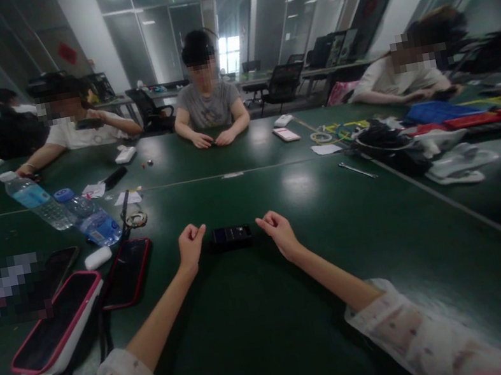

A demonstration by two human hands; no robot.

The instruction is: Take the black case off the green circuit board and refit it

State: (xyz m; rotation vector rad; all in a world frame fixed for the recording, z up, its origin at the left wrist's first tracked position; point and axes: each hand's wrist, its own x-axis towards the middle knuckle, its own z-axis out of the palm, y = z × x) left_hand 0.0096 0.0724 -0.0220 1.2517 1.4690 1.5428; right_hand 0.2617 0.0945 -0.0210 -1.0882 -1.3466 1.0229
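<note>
Fingers [190,232] of the left hand [189,251] are curled in, a loose fist with the thumb drawn close, and from where I sit I make out nothing held in them. The right hand [283,235] mirrors that shape, narrow and turned inward; I see nothing in its grasp either, though I cannot tell what its folded palm hides. Between the two, on the green tabletop [254,316], I have the small black device [231,236], touched by neither hand. From the left fingertips it lies just to the right and a little toward the wearer; from the right fingertips it lies just to the left, again slightly toward the wearer. I judge the left hand marginally nearer, but the difference is slight. The device's long axis runs left to right, close to square with my line of view, so one short end faces each hand and a long side faces the wearer. Its screen is toward me, with small pale marks nearer the right end; I cannot tell which end is its top. Off to the left, well apart from the device, I see a red-edged phone [130,272] and a white case [98,258]; the wrench [358,170] rests farther out on the right, beyond the right hand.
</note>
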